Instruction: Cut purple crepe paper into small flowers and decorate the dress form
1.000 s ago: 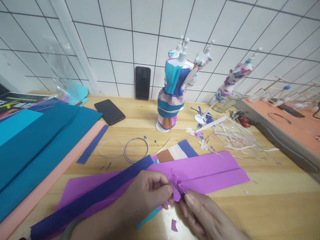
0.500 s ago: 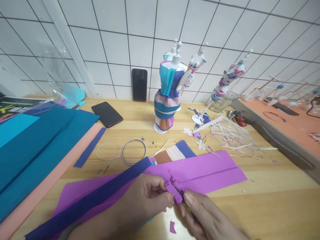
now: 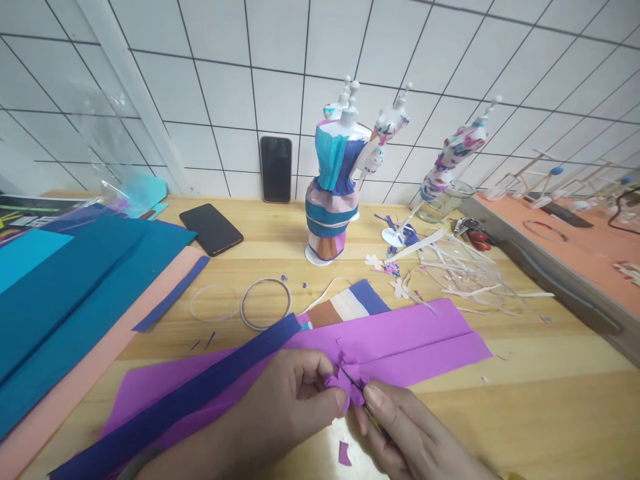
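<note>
Left of frame: teal crepe sheets lie flat on the bench, not touched.
Lower left to centre: a dark blue strip runs diagonally across the purple crepe sheet.
Lower centre: the left hand is closed in a pinch, thumb against forefinger, on a small purple crepe piece. The piece is bunched and held just above the near edge of the sheet.
Just right of it: a thin pointed tool, tip at the bunched piece. I cannot tell whether it is scissors or tweezers.
Lower right: the right hand is closed around that tool.

Judgement: the piece is very light, soft and crinkled, and likely tears or flattens under a hard squeeze. It is best held at the gathered base with a light fingertip pinch, keeping the loose frilled edges free.
</note>
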